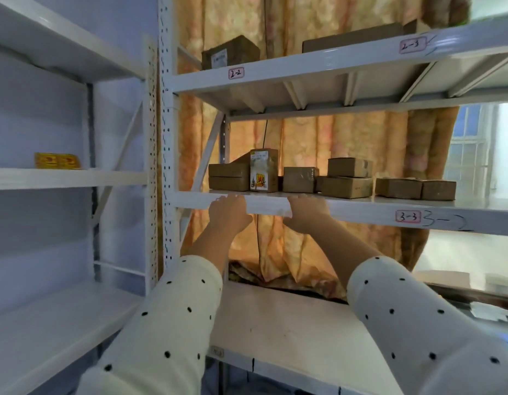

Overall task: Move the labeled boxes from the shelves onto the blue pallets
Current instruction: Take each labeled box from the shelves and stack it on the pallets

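At the middle shelf [361, 208] edge — left hand [228, 213] and right hand [306, 213] empty, fingers apart, flanking the upright box [263, 170] — presumably to lift it.

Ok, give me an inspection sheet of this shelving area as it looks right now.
Surface: white metal shelf tagged 3-3, lit from behind.
Job's things: brown cardboard boxes in a row on it, one stacked pair; an upright labeled box; two more boxes on the shelf tagged 2-2.
Clutter: yellow packets on the left rack.
Grippers: left hand and right hand at the shelf's front edge, holding nothing.
Cables: a dark cord hanging before the curtain.
Surroundings: floral curtain, window at right.
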Available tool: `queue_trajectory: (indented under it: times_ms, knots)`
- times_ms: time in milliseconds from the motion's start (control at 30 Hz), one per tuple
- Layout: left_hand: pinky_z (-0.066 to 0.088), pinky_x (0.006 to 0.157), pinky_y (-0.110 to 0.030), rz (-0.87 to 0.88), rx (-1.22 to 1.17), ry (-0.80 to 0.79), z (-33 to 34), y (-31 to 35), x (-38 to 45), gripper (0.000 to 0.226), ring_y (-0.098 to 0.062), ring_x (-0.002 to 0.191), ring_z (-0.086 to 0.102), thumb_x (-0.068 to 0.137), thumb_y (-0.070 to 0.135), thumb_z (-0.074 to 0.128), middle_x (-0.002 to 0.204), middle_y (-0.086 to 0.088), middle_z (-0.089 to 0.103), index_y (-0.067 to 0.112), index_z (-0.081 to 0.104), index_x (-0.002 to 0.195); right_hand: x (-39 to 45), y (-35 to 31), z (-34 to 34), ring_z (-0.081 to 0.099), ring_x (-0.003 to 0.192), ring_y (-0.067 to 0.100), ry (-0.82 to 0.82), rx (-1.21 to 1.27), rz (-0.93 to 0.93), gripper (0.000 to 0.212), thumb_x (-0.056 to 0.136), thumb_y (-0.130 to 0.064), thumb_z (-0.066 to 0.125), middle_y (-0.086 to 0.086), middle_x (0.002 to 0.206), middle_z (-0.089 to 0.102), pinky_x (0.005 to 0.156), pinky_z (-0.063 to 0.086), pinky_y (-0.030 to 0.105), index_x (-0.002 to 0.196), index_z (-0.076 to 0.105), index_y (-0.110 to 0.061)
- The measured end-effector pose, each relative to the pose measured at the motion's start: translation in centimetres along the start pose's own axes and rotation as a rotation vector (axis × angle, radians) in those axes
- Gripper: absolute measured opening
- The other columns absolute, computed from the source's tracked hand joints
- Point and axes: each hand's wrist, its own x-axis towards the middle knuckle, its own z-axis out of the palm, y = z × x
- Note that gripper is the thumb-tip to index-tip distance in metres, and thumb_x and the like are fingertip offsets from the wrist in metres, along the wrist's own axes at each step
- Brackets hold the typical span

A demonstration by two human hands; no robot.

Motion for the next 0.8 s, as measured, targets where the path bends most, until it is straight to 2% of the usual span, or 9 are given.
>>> queue_trajectory:
  times_ms: [200, 333, 467, 633, 800]
  knots:
    - [0.047, 0.077, -0.036, -0.001, -0.028, 0.016, 1.1, -1.9, 7.9, 0.029, -0.029, 0.100, 0.060, 0.091, 0.032, 0.056, 0.108, -0.012, 0.061, 0.006, 0.057, 0.105, 8.3, 0.1, -0.4, 0.047, 0.123, 0.032, 0.076, 0.043, 0.033, 0.050, 0.096, -0.039, 0.047, 0.014, 0.134, 0.047, 0.093, 0.041, 0.041, 0.136, 0.039, -0.011]
    - [0.047, 0.081, -0.038, 0.017, -0.015, 0.073, 2.7, -3.0, 11.8, 0.032, -0.031, 0.108, 0.056, 0.092, 0.029, 0.054, 0.115, -0.014, 0.059, 0.005, 0.056, 0.113, 12.8, -0.5, 0.8, 0.050, 0.119, 0.031, 0.089, 0.070, 0.054, 0.044, 0.094, -0.036, 0.050, 0.013, 0.128, 0.051, 0.090, 0.042, 0.039, 0.130, 0.044, -0.011]
    - [0.042, 0.092, -0.039, 0.120, 0.140, 0.188, 4.4, -4.1, 15.3, 0.037, -0.030, 0.119, 0.046, 0.093, 0.028, 0.051, 0.126, -0.015, 0.052, 0.005, 0.052, 0.123, 16.8, -1.0, 1.9, 0.051, 0.117, 0.031, 0.083, 0.100, 0.112, 0.049, 0.092, -0.038, 0.054, 0.014, 0.128, 0.052, 0.089, 0.044, 0.040, 0.130, 0.044, -0.008]
    - [0.043, 0.088, -0.040, 0.151, 0.066, 0.270, 6.0, -5.4, 19.7, 0.038, -0.031, 0.119, 0.045, 0.092, 0.029, 0.051, 0.124, -0.016, 0.052, 0.003, 0.054, 0.120, 21.2, -1.8, 2.8, 0.050, 0.120, 0.034, 0.101, 0.181, 0.209, 0.058, 0.094, -0.043, 0.049, 0.016, 0.133, 0.046, 0.091, 0.044, 0.043, 0.136, 0.035, -0.006]
    - [0.040, 0.091, -0.039, 0.174, -0.048, 0.246, 7.3, -6.5, 23.7, 0.045, -0.031, 0.122, 0.041, 0.094, 0.037, 0.048, 0.127, -0.017, 0.049, 0.001, 0.055, 0.121, 24.6, -2.4, 3.7, 0.047, 0.122, 0.036, 0.105, 0.313, 0.306, 0.066, 0.093, -0.045, 0.052, 0.018, 0.136, 0.042, 0.094, 0.044, 0.044, 0.138, 0.030, -0.003]
